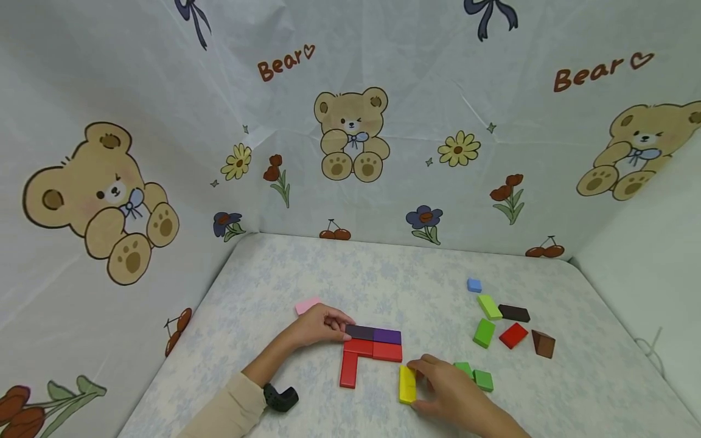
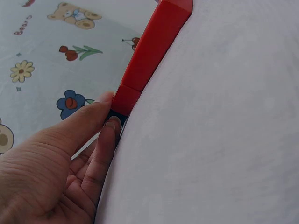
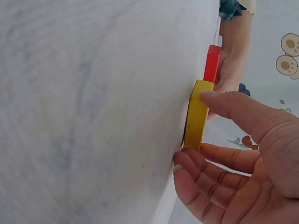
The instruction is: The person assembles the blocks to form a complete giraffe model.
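My left hand (image 1: 323,324) pinches the left end of a black block (image 1: 359,332) between thumb and fingers. That block lies flat beside a purple block (image 1: 387,336). Two red blocks (image 1: 387,351) lie along their near side, and another red block (image 1: 348,370) extends toward me from the left one. My right hand (image 1: 446,389) holds a yellow block (image 1: 407,384) flat on the table, thumb at the near end and fingers at the far end. In the right wrist view the yellow block (image 3: 198,116) stands out between thumb and fingertips.
Right of my right hand are two green blocks (image 1: 483,380), partly hidden. Farther right lie green blocks (image 1: 484,333), a red block (image 1: 513,335), a brown triangular block (image 1: 543,344), a dark block (image 1: 514,312) and a blue block (image 1: 474,285). A pink block (image 1: 306,305) sits behind my left hand.
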Available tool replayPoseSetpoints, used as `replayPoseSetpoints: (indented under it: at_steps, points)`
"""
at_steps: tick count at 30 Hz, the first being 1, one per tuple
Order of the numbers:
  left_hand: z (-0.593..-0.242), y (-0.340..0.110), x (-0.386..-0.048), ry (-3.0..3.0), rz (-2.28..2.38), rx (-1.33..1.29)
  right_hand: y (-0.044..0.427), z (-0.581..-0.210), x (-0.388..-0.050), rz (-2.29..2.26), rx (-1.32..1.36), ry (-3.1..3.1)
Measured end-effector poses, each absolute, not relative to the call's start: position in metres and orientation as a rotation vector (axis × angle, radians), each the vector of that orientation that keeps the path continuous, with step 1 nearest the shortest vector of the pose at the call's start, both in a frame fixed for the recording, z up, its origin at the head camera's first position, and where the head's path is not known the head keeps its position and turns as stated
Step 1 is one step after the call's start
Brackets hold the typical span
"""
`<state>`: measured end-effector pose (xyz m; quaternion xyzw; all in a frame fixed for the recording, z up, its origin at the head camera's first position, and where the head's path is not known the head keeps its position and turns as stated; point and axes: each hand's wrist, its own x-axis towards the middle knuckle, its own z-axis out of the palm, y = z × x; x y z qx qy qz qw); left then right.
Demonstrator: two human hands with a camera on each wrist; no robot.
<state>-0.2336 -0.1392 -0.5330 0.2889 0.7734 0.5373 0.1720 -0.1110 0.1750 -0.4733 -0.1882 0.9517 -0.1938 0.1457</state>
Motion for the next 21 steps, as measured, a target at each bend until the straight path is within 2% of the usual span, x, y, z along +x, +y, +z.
replayPoseSetpoints:
  at_steps: [21]
  points:
    - [-0.5342, -0.1410, -0.2348, 2.172, 1.543, 0.828, 0.1688, -0.4729, -0.1134, -0.647, -0.649, 2.712]
